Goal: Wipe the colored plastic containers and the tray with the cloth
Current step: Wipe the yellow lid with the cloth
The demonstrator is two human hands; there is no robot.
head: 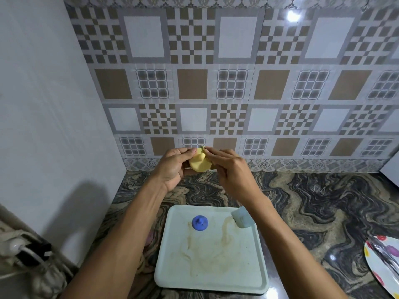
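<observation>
We hold the yellow container (pixel 197 161) up near the wall, left hand (pixel 172 169) curled round it, right hand (pixel 228 169) pinching its top edge; no cloth shows. Best to turn it slowly and reach every face. The blue container (pixel 199 222) and a pale container (pixel 241 216) sit on the stained tray (pixel 244 272) below.

A left hand (pixel 172 169) is cupping a small yellow plastic container (pixel 197 162) above the marbled stone worktop (pixel 313 201), while the right hand (pixel 231 171) is pinching its upper edge with its fingers (pixel 212 153). Below, a round blue plastic container (pixel 200 222) and a pale blue plastic container (pixel 243 217) are sitting on a smeared white square tray (pixel 216 277).
</observation>
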